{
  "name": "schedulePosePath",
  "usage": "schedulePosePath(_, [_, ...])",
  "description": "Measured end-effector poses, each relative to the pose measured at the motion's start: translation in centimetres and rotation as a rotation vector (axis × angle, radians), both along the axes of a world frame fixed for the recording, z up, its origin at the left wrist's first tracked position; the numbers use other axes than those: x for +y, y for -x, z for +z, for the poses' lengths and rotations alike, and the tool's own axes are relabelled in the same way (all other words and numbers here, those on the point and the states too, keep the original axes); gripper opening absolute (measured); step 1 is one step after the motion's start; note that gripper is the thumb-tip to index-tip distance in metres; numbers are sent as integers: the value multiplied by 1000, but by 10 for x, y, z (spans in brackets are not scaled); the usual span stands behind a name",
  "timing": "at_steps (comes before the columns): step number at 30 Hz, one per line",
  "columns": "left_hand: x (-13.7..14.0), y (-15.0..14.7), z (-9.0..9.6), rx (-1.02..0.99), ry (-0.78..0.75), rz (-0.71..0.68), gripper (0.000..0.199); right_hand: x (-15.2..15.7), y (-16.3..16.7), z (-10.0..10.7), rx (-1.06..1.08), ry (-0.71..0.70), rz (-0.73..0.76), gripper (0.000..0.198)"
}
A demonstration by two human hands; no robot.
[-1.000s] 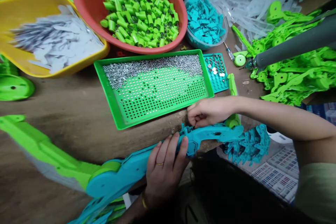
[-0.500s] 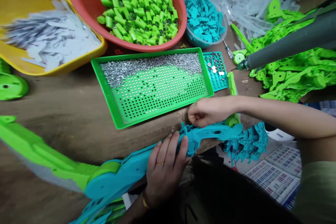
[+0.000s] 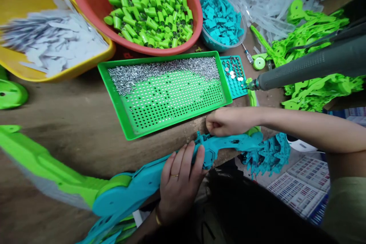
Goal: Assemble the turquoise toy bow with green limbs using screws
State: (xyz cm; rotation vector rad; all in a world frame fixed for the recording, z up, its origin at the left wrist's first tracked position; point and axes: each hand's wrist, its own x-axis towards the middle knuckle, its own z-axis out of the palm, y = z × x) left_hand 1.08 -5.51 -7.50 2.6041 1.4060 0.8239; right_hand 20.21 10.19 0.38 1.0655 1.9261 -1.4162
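Observation:
A long turquoise plastic toy part [image 3: 144, 187] lies along the table's near edge, joined at its left to a curved lime-green arm [image 3: 48, 164]. My left hand [image 3: 181, 177], with a ring on one finger, wraps over the turquoise middle. Just right of it, my right hand [image 3: 228, 122] is curled into a fist against the toy's upper edge; whatever its fingertips grip is hidden. Above that wrist an electric screwdriver [image 3: 297, 70] hangs at a slant, its bit over a small turquoise tray [image 3: 238, 90] of round metal pieces. Beyond my hands sits a green perforated tray [image 3: 174, 124] of small screws.
At the back stand a yellow bin [image 3: 68, 69] of pale strips, a red basin [image 3: 91, 4] of green cylinders and a clear tub [image 3: 243, 32] of turquoise pieces. Green plastic parts [image 3: 311, 42] pile up at right, near a small screwdriver [image 3: 247, 54]. Turquoise parts [image 3: 267, 154] hang past the edge.
The electric screwdriver has swung left and slightly down, from beside the green pile to over the turquoise tray. Both hands keep nearly the same place on the toy.

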Motion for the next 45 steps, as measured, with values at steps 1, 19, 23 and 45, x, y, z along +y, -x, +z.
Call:
schedulePosePath(1, [2, 0, 1, 4, 3, 2, 42, 1, 0, -2, -4, -6, 6, 8])
schedulePosePath(19, [6, 0, 3, -4, 78, -12, 43, 11, -2, -16, 137, -33, 209, 19])
schedulePosePath(23, [6, 0, 3, -13, 87, -20, 45, 11, 7, -12, 77, -83, 348, 24])
schedulePosePath(45, [1, 7, 2, 20, 21, -100, 39, 7, 3, -13, 19, 333, 60, 16])
